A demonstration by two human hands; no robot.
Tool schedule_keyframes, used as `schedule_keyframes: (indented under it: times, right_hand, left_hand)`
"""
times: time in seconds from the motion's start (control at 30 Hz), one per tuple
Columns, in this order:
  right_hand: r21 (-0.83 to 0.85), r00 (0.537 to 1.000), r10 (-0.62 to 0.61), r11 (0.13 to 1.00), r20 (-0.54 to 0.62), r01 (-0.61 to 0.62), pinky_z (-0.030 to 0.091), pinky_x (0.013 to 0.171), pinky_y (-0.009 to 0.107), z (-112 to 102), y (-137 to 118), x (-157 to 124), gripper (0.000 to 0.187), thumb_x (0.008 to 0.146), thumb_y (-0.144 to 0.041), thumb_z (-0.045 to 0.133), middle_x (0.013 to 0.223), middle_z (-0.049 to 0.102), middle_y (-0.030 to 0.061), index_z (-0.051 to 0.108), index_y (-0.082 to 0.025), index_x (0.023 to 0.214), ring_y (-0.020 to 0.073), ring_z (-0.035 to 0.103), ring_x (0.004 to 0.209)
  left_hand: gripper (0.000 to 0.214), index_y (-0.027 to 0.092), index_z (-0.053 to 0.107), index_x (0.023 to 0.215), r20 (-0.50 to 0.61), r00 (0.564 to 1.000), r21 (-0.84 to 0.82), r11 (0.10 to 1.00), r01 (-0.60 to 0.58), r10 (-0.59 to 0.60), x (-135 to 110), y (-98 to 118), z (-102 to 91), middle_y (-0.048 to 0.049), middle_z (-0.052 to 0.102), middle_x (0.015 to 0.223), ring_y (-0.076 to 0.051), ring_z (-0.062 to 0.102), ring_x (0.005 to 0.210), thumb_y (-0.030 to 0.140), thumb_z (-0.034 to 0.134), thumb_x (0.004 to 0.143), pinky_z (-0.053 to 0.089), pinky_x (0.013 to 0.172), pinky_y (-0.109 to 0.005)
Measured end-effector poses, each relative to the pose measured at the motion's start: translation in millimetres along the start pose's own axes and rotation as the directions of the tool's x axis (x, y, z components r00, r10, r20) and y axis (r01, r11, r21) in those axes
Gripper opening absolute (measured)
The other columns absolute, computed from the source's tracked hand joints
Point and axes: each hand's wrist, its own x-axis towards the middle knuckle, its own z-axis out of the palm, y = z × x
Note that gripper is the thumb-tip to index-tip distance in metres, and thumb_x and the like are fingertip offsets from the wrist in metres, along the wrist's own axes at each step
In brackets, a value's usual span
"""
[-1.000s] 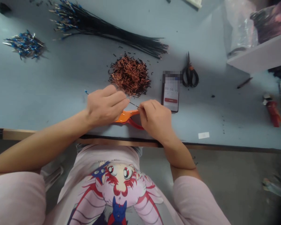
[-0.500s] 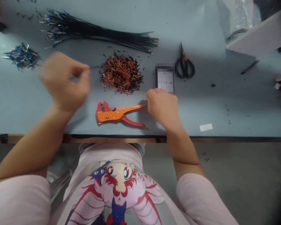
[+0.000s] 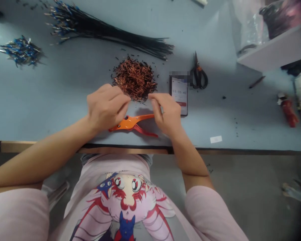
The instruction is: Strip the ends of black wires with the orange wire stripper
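My left hand (image 3: 107, 107) is closed, thumb and fingers pressed together, over the head of the orange and red wire stripper (image 3: 130, 123). Whatever it may hold cannot be made out. Opposite it, my right hand (image 3: 167, 113) pinches thumb and forefinger together beside the stripper's handle ends; I cannot see what is between them. Just beyond both hands lies a heap of copper wire offcuts (image 3: 135, 78) mixed with black bits of insulation. A phone (image 3: 180, 97) with a timer on its screen lies right of the heap, near my right hand.
A bundle of black wires (image 3: 110, 32) with blue-collared terminals stretches across the back. Loose blue terminals (image 3: 21, 51) are piled at left. Black-handled scissors (image 3: 199, 75) lie beyond the phone. At right are a pen (image 3: 257, 82), a white label (image 3: 216, 139) and a pale box (image 3: 273, 47).
My left hand has swung right, from beside the terminal pile to over the stripper's head. My right hand has come off the phone's lower end, slightly left, uncovering the screen.
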Motion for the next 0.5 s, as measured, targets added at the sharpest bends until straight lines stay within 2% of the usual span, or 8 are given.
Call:
schedule_keyframes:
  times: [0.13,0.27,0.4,0.5]
  right_hand:
    - [0.025,0.997,-0.073,0.997,0.04,0.072,0.054,0.081,0.033,9.2,-6.5,-3.8,0.016,0.1,-0.023,0.053,0.094,0.075,0.0098,0.067,-0.016,0.102,0.0208,0.066,0.089]
    - [-0.127,0.988,-0.105,0.985,0.117,0.12,0.049,0.074,0.032,14.3,-5.7,-6.5,0.02,0.1,-0.016,0.048,0.086,0.071,0.0088,0.065,-0.017,0.09,0.0213,0.061,0.083]
    - [-0.234,0.975,-0.118,0.959,0.186,0.161,0.043,0.072,0.034,6.8,-7.9,-5.9,0.022,0.099,-0.012,0.046,0.09,0.07,0.0096,0.064,-0.017,0.087,0.022,0.056,0.086]
    - [-0.275,0.964,-0.175,0.934,0.202,0.227,0.037,0.07,0.034,1.3,-14.1,-5.0,0.021,0.098,-0.011,0.048,0.088,0.069,0.0076,0.062,-0.018,0.084,0.0213,0.053,0.082]
  left_hand:
    - [0.023,0.023,0.064,0.074,0.031,0.999,0.007,1.0,-0.018,0.018,0.2,2.2,1.1,-0.0012,0.065,0.069,-0.018,0.055,0.066,0.023,0.054,0.094,0.042,0.062,-0.032]
    - [0.023,0.022,0.065,0.073,0.084,0.995,-0.066,0.997,-0.043,0.048,1.8,1.6,-1.7,-0.0009,0.067,0.07,-0.017,0.054,0.066,0.024,0.054,0.094,0.04,0.061,-0.031]
    - [0.022,0.024,0.069,0.078,0.224,0.972,-0.048,0.997,-0.064,0.073,3.4,-3.8,-6.8,0.0,0.067,0.073,-0.017,0.053,0.066,0.027,0.054,0.093,0.036,0.057,-0.03]
    - [0.026,0.025,0.069,0.076,0.302,0.944,-0.042,0.991,-0.123,0.13,5.2,-5.2,-10.7,0.0006,0.063,0.066,-0.017,0.052,0.064,0.023,0.051,0.093,0.029,0.052,-0.03]
